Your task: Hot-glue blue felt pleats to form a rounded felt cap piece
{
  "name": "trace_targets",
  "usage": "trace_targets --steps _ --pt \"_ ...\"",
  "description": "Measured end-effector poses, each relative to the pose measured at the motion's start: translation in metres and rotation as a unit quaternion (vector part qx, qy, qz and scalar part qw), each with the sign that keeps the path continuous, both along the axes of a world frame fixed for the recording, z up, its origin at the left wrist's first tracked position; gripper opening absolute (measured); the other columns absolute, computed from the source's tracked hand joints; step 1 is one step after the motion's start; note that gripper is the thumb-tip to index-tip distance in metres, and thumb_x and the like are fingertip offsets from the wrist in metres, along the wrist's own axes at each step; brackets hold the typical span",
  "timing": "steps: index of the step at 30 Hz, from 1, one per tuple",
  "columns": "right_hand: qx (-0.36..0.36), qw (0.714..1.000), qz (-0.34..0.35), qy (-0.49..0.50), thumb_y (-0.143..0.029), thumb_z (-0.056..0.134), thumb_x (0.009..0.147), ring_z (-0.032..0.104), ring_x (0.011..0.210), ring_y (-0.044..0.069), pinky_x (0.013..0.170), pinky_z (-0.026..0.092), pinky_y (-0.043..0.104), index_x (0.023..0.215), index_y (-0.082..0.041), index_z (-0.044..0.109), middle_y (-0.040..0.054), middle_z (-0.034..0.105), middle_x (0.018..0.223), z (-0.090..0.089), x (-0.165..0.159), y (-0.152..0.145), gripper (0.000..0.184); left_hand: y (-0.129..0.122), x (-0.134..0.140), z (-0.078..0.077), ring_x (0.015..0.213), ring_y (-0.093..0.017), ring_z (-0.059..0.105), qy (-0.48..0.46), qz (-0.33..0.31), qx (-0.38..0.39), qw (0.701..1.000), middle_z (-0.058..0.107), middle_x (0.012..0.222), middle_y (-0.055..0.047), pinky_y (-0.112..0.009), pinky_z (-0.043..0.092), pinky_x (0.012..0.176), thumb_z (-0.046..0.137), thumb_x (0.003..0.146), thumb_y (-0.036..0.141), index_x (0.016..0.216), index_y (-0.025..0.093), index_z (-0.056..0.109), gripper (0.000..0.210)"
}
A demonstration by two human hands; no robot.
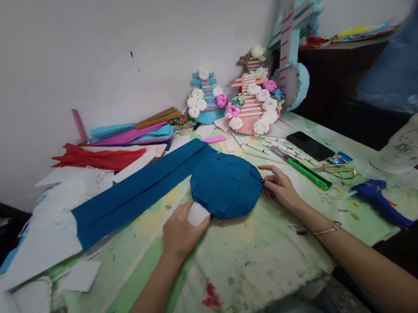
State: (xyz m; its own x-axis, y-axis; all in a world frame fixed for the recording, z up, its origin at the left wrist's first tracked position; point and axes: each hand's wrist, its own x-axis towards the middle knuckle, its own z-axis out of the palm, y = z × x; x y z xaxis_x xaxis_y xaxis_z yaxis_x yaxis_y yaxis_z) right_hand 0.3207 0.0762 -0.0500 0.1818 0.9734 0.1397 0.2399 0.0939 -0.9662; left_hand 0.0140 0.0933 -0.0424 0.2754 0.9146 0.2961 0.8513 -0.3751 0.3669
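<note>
A rounded disc covered in creased dark blue paper [227,184] is held just above the table between my two hands. My left hand [183,228] grips its lower left edge, with a smooth white piece [198,213] showing between thumb and fingers; whether that piece joins the disc is hidden. At the right edge, my right hand [279,186] pinches the disc with thumb and fingers. Behind it to the left lies a long folded strip of the same blue paper [137,193].
Right of the disc lie a green box cutter [308,172], a black phone [309,145], gold-handled scissors [338,167], several white markers [256,148] and a blue glue gun [382,201]. Flower-decorated instrument models [251,103] lean at the back. Red crepe paper [106,158] lies back left.
</note>
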Motion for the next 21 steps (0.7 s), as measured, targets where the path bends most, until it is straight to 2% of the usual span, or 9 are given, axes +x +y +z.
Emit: trace_targets --steps 4,8,10,12,15,17,19,21 --pt "-0.002 1.0 -0.014 -0.002 -0.025 0.05 0.073 0.04 0.039 0.011 0.039 0.03 0.02 0.12 -0.019 0.046 -0.0095 0.05 0.048 0.005 -0.009 -0.022 0.047 0.01 -0.011 0.001 0.098 -0.029 0.065 0.021 -0.067 0.004 0.998 0.068 0.11 -0.01 -0.04 0.052 0.081 0.061 0.077 0.051 0.115 0.018 0.062 0.05" --pt "-0.003 1.0 -0.025 -0.014 -0.022 0.052 0.076 0.042 0.043 0.01 0.043 0.034 0.02 0.118 -0.02 0.049 -0.0078 0.054 0.053 0.01 -0.019 -0.062 0.042 0.015 -0.021 0.0 0.099 -0.029 0.065 0.051 -0.122 -0.007 0.991 0.068 0.11 -0.01 -0.039 0.051 0.081 0.059 0.078 0.051 0.118 0.018 0.06 0.052" --pt "0.015 0.998 -0.061 0.019 -0.025 0.054 0.08 0.045 0.046 0.01 0.045 0.036 0.02 0.119 -0.019 0.05 -0.0059 0.056 0.057 0.013 -0.018 -0.089 0.04 0.014 -0.023 -0.002 0.097 -0.029 0.065 0.07 -0.132 -0.013 0.989 0.068 0.11 -0.01 -0.038 0.051 0.081 0.059 0.078 0.053 0.12 0.019 0.06 0.054" --pt "0.046 0.987 -0.145 0.057 -0.028 0.058 0.08 0.048 0.048 0.011 0.046 0.039 0.021 0.118 -0.018 0.052 -0.0037 0.059 0.059 0.014 -0.011 -0.119 0.04 0.013 -0.025 -0.005 0.097 -0.028 0.065 0.08 -0.138 -0.017 0.987 0.067 0.111 -0.01 -0.038 0.05 0.081 0.058 0.078 0.055 0.122 0.019 0.059 0.057" --pt "0.089 0.937 -0.333 0.057 -0.028 0.065 0.075 0.05 0.049 0.012 0.047 0.04 0.022 0.11 -0.016 0.061 -0.001 0.061 0.061 0.008 0.01 -0.16 0.037 0.012 -0.028 -0.008 0.101 -0.029 0.063 0.069 -0.143 -0.017 0.987 0.067 0.113 -0.01 -0.037 0.05 0.083 0.058 0.077 0.058 0.123 0.019 0.06 0.06" --pt "0.096 0.897 -0.43 0.034 -0.027 0.068 0.07 0.051 0.051 0.012 0.051 0.042 0.024 0.106 -0.016 0.065 -0.0002 0.062 0.064 0.001 0.03 -0.179 0.038 0.014 -0.031 -0.008 0.102 -0.03 0.062 0.065 -0.144 -0.018 0.987 0.066 0.113 -0.01 -0.038 0.05 0.084 0.058 0.076 0.06 0.123 0.019 0.061 0.062" --pt "0.096 0.861 -0.499 -0.017 -0.028 0.069 0.068 0.056 0.059 0.015 0.06 0.047 0.029 0.105 -0.015 0.067 0.0023 0.063 0.071 -0.006 0.054 -0.193 0.04 0.017 -0.036 -0.006 0.102 -0.031 0.06 0.068 -0.159 -0.024 0.985 0.064 0.111 -0.011 -0.04 0.049 0.085 0.058 0.076 0.061 0.124 0.02 0.061 0.064" --pt "0.073 0.83 -0.538 -0.132 -0.035 0.066 0.07 0.061 0.073 0.022 0.071 0.049 0.037 0.108 -0.015 0.067 0.0077 0.065 0.083 -0.013 0.079 -0.199 0.043 0.022 -0.04 -0.004 0.105 -0.03 0.057 0.064 -0.192 -0.032 0.979 0.061 0.112 -0.012 -0.041 0.048 0.087 0.059 0.077 0.059 0.124 0.02 0.061 0.061"
